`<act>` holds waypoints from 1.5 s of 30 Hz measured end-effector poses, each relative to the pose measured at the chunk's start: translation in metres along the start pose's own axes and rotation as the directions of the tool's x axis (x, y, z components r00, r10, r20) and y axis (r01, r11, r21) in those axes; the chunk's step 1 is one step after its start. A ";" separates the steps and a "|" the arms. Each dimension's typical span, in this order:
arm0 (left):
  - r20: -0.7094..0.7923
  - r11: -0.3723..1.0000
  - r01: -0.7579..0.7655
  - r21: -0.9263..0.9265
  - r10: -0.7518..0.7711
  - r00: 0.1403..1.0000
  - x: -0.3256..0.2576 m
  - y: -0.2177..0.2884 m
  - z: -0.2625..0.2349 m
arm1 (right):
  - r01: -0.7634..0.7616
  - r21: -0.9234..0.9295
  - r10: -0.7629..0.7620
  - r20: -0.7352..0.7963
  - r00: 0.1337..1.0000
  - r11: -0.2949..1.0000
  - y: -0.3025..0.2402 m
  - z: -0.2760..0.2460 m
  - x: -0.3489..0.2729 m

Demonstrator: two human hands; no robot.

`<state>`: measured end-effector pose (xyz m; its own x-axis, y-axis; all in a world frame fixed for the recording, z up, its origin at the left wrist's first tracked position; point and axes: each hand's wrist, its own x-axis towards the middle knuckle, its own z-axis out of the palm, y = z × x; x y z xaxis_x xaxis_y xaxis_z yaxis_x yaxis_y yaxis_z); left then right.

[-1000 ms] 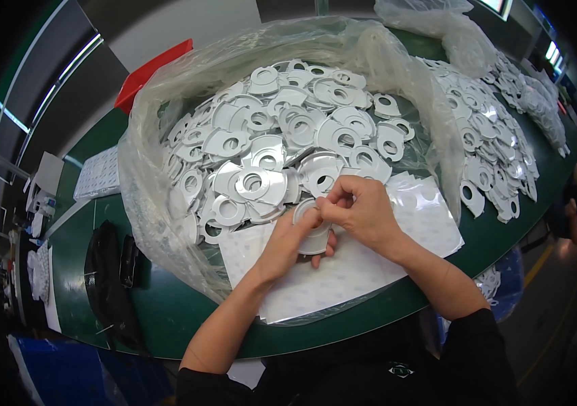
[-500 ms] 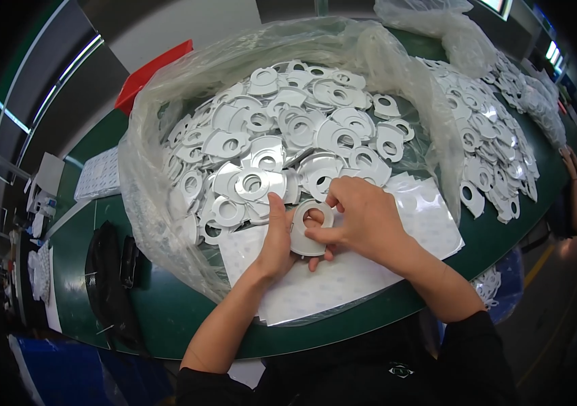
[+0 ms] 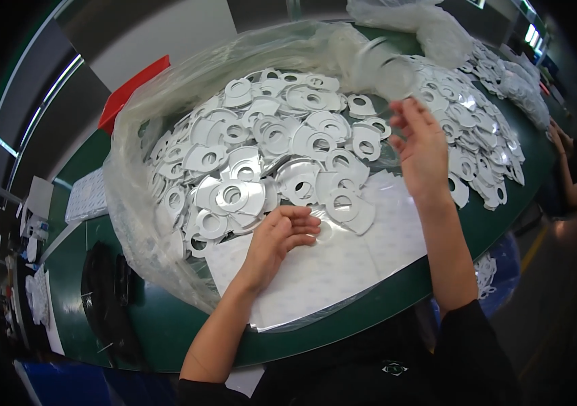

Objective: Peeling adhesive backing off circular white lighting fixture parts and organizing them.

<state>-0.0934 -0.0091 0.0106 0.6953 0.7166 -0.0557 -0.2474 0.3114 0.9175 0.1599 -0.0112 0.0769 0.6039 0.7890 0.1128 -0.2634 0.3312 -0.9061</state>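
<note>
My right hand (image 3: 422,150) is raised at the right side of the heap, its fingers loosely bent and apart. Just beyond its fingertips a flat white plastic ring plate (image 3: 389,73) is smeared by motion and appears to be in the air, clear of the fingers. My left hand (image 3: 282,237) hovers over the white film sheets (image 3: 343,277), fingers half curled and apart, with nothing visible in it. A heap of similar white plates (image 3: 275,135), each with a round hole, lies before both hands. One plate (image 3: 351,208) overlaps the sheets' far edge.
A crumpled clear plastic bag (image 3: 126,203) surrounds the heap. To the right lies a second pile of plates (image 3: 481,145) on the green table (image 3: 160,331). A black pouch (image 3: 102,298), a sheet stack (image 3: 87,196) and a red bin (image 3: 133,91) are left. Another person's arm (image 3: 565,162) shows far right.
Both hands held one plate together over the sheets. My right hand has swung right and away, and that plate seems let go toward the right-hand pile. My left hand stays low, now empty.
</note>
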 end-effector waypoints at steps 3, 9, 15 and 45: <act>0.029 0.994 -0.068 0.084 0.065 0.997 0.001 -0.003 0.003 | 0.032 0.067 -0.025 -0.111 0.993 0.997 -0.008 -0.005 0.002; -0.026 0.995 -0.094 -0.034 0.093 0.995 0.002 -0.002 0.000 | 0.506 -0.720 0.126 0.625 0.771 0.475 0.011 -0.002 -0.031; -0.037 0.993 -0.064 -0.096 0.061 0.997 0.006 -0.002 -0.001 | 0.723 -0.634 0.190 0.773 0.606 0.275 0.015 -0.009 -0.035; -0.083 0.838 -0.052 -0.543 0.008 0.997 0.005 0.003 -0.017 | 0.776 -0.149 0.147 0.986 0.073 0.613 0.073 0.047 -0.144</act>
<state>-0.1023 0.0065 0.0067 0.6351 0.7683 -0.0806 -0.6101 0.5628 0.5577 0.0185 -0.0767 0.0134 -0.7368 0.6167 0.2772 0.4190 0.7382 -0.5286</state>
